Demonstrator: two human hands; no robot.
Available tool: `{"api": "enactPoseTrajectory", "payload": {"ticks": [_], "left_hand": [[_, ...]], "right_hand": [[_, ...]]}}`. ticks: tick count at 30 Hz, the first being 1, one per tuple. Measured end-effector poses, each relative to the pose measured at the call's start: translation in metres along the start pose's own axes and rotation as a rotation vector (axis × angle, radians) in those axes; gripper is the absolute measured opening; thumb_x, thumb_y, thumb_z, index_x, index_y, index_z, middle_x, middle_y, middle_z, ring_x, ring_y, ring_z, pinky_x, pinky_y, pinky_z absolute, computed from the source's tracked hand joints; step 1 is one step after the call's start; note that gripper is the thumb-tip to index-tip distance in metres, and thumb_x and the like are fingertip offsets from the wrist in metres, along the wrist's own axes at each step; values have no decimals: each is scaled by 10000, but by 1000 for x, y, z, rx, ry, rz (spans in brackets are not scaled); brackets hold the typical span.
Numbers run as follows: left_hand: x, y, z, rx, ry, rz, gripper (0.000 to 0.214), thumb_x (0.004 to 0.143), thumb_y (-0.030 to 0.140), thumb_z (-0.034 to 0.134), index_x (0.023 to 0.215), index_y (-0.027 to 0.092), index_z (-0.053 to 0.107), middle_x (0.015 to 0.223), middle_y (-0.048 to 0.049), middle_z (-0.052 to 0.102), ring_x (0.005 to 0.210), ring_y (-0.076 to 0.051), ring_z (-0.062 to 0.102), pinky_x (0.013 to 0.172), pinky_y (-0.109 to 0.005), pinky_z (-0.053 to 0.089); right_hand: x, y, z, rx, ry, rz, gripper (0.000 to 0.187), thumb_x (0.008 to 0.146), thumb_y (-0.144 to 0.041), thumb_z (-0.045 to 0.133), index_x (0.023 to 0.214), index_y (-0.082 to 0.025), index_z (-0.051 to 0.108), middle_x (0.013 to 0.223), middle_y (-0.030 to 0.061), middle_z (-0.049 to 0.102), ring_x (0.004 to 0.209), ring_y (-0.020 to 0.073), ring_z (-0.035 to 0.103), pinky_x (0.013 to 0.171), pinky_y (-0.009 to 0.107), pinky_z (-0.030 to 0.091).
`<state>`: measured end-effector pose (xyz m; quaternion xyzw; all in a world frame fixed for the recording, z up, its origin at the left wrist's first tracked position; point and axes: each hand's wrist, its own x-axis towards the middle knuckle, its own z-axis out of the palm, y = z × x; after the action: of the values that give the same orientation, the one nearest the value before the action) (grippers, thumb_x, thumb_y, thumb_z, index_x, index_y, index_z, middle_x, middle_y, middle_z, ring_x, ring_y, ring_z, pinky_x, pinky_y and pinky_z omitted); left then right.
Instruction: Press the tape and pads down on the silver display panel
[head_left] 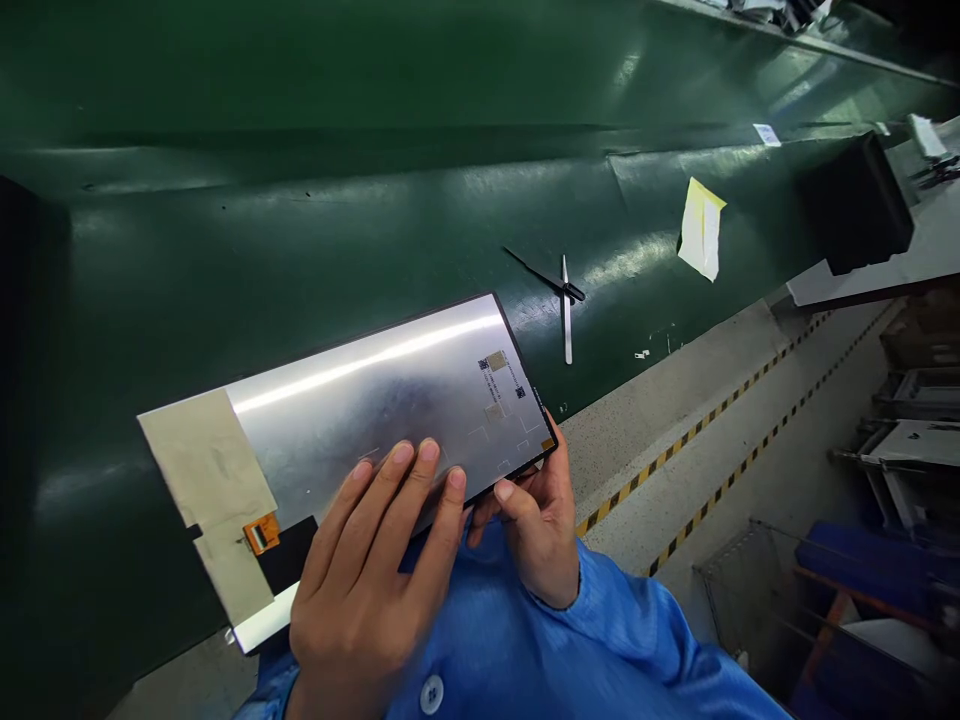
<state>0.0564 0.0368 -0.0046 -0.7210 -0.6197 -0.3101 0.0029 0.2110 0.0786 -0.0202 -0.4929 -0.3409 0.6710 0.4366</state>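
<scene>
A flat display panel, its silvery back facing up, is held tilted over the bench's near edge. My right hand grips its lower right corner, thumb on the upper face and fingers underneath. My left hand lies on the panel near its lower edge, four fingers stretched and slightly apart; its thumb is hidden. A beige sheet covers the panel's left end, beside an orange flex connector and a black patch. Printed codes and small tan squares show near the right end.
Black tweezers and silver tweezers lie crossed on the green bench mat. To the right are a white and yellow paper, small scraps and a black bin. Striped tape marks the floor.
</scene>
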Motion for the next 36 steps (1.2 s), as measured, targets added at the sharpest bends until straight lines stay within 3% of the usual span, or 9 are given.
{"api": "enactPoseTrajectory", "payload": {"ticks": [6, 19, 26, 36], "left_hand": [[-1, -2, 1, 19, 5, 26, 550, 810, 125, 851, 1334, 189, 699, 1429, -144, 659, 1364, -318, 603, 1199, -500, 460], [1, 0, 0, 0, 8, 7, 573, 788, 108, 864, 1332, 186, 702, 1424, -146, 663, 1358, -327, 607, 1198, -505, 465], [1, -1, 1, 10, 5, 22, 561, 800, 129, 860, 1334, 187, 699, 1434, -147, 655, 1352, -326, 613, 1187, -505, 478], [1, 1, -1, -4, 6, 0, 542, 800, 109, 853, 1318, 179, 711, 1429, -149, 659, 1365, -323, 601, 1212, -494, 445]], "right_hand": [[0, 0, -4, 11, -40, -1, 830, 952, -275, 680, 1559, -339, 118, 850, -26, 699, 487, 146, 659, 433, 305, 599], [-2, -1, 2, -8, 37, 3, 781, 951, -283, 671, 1563, -324, 186, 879, -11, 702, 461, 120, 620, 437, 291, 577], [-1, 4, -2, 6, -13, -8, 827, 953, -267, 669, 1578, -330, 130, 723, -59, 661, 462, 156, 635, 452, 319, 586], [-4, 4, 3, 3, 56, -8, 816, 950, -301, 668, 1588, -353, 162, 876, -5, 690, 510, 158, 655, 461, 346, 598]]}}
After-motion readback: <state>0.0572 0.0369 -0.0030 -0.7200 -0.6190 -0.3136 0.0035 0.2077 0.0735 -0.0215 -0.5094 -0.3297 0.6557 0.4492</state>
